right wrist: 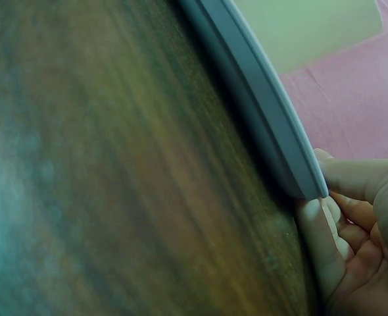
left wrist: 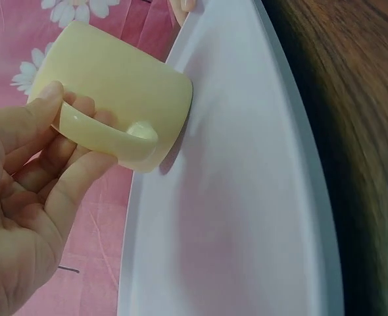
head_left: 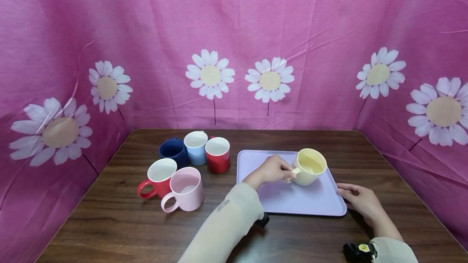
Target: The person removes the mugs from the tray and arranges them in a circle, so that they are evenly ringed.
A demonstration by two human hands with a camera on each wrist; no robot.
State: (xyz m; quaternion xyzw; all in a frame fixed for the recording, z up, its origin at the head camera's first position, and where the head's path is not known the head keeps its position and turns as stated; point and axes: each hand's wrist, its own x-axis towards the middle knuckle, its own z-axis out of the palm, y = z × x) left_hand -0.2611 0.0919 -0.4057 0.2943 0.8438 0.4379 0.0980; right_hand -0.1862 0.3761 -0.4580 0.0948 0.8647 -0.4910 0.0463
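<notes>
My left hand (head_left: 273,170) grips the handle of a pale yellow mug (head_left: 310,166), with fingers through and around the handle in the left wrist view. The mug is upright at the right part of a lilac rectangular tray (head_left: 283,202). In the left wrist view the mug's base (left wrist: 177,125) is at the tray surface, one side in shadow; full contact is hard to judge. At the tray's right edge, my right hand (head_left: 363,202) pinches the rim. The right wrist view has its thumb (right wrist: 355,178) above the rim and a finger (right wrist: 315,230) below.
Left of the tray stand several mugs: a dark blue one (head_left: 173,153), a light blue one (head_left: 196,149), a red one (head_left: 218,157), another red one (head_left: 161,175) and a pink one (head_left: 188,190). The wooden table (head_left: 120,218) is bordered by a pink flowered curtain (head_left: 237,19).
</notes>
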